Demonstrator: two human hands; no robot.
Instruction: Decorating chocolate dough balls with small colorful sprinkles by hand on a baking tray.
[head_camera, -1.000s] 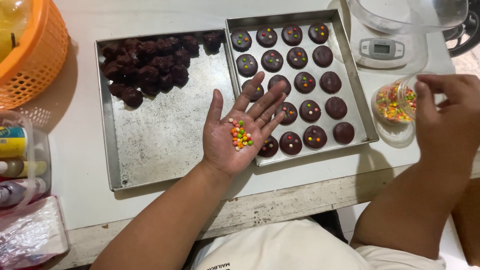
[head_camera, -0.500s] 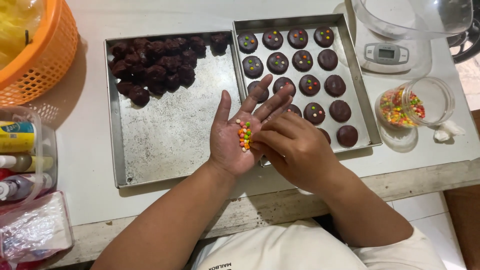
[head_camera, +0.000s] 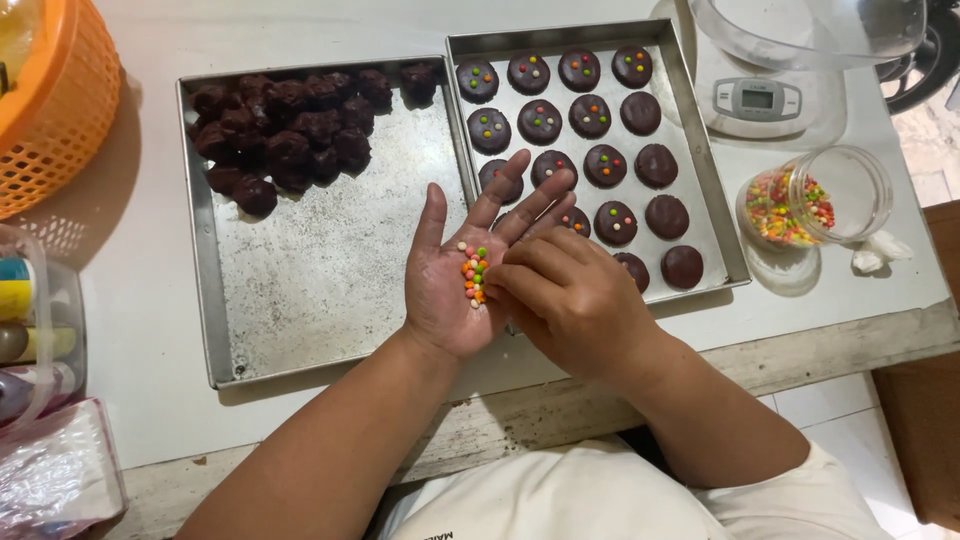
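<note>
Coloured candies (head_camera: 473, 274) on left hand (head_camera: 462, 272)

Both baking trays are bare metal: the left tray (head_camera: 300, 290) looks dull and scuffed, with a speckled matt floor, while the right tray (head_camera: 700, 180) has a slightly brighter sheen. The flattened chocolate cookies (head_camera: 605, 165) look smooth and matt; the dough balls (head_camera: 290, 130) at 11 o'clock are rougher and lumpy. The jar (head_camera: 850, 185) at 3 o'clock is clear glossy plastic. The orange basket (head_camera: 60, 130) is latticed plastic. The table edge (head_camera: 560, 410) is rough and chipped.
</note>
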